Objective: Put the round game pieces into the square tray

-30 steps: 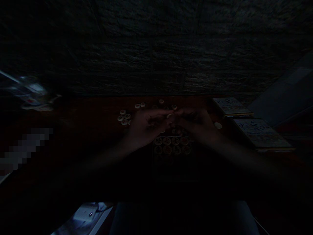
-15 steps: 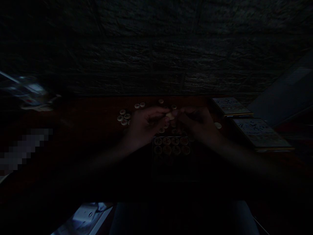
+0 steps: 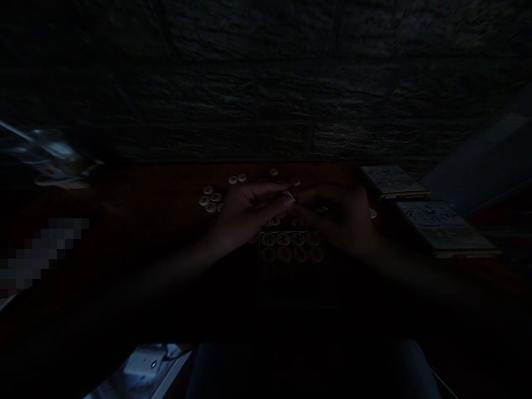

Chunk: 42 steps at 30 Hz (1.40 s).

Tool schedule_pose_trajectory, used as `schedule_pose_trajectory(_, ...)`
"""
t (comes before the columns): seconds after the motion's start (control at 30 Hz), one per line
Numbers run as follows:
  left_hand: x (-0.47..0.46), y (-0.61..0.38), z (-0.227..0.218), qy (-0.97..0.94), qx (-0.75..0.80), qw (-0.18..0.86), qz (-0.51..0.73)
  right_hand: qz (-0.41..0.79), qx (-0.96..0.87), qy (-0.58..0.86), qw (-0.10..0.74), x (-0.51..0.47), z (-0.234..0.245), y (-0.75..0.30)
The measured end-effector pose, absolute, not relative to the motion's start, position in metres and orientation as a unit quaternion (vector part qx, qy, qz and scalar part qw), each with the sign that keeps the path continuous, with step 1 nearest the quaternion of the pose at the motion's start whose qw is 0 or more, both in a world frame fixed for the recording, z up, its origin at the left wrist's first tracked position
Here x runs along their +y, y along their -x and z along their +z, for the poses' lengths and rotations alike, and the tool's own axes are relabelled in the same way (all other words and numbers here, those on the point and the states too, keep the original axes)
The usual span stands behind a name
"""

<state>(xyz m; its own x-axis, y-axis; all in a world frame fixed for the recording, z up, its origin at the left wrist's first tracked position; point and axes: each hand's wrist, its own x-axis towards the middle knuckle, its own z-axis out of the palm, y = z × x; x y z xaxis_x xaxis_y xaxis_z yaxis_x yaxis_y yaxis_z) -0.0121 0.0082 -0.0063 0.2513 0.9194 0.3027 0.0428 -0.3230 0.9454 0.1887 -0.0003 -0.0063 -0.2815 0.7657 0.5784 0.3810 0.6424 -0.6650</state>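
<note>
In very dim light my left hand (image 3: 245, 213) is closed in a pinch on a small pale round xiangqi piece (image 3: 291, 195), mostly covered by the thumb. My right hand (image 3: 344, 219) meets it from the other side, fingers closed at the same piece. Just below the hands lies a shallow square box (image 3: 291, 231) with rows of xiangqi pieces (image 3: 283, 239) in its far part; its near part is lost in darkness. Several loose pieces (image 3: 211, 207) lie left of my left hand, and a few more sit behind and beneath the fingers.
Two flat boxes with printed lids (image 3: 443, 224) lie on the right of the dark reddish table (image 3: 166, 188). One pale piece (image 3: 372, 213) is beside them. A clear plastic container (image 3: 58, 155) stands far left. A stone-textured wall (image 3: 266, 94) rises behind the table.
The piece between my fingers has turned and shows less of its face. My right hand has shifted slightly right and closer about it. The boxes and loose pieces on the left stay put.
</note>
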Motion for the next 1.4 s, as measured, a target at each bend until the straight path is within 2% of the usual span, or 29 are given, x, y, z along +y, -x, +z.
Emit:
schedule_pose_trajectory(0.2,0.012,0.013,-0.013,-0.618,0.308,0.555,0.464,0.135,-0.813,0.352,0.443,0.002,-0.003,-0.19)
schedule_pose_trajectory(0.3,0.012,0.013,-0.012,-0.611,0.303,0.571,0.457,0.123,-0.818,0.356,0.436,0.003,-0.002,-0.19)
schedule_pose_trajectory(0.6,0.012,0.013,-0.01,-0.61,0.383,0.466,0.515,0.162,-0.808,0.365,0.433,0.004,-0.004,-0.191)
schedule_pose_trajectory(0.83,0.014,0.014,-0.01,-0.615,0.377,0.471,0.507,0.063,-0.849,0.3,0.43,0.005,0.002,-0.19)
schedule_pose_trajectory(1.07,0.011,0.013,-0.007,-0.631,0.391,0.457,0.491,0.045,-0.878,0.277,0.388,0.002,0.013,-0.192)
schedule_pose_trajectory(1.4,0.006,0.011,0.001,-0.659,0.384,0.422,0.491,0.151,-0.819,0.416,0.365,-0.018,0.036,-0.205)
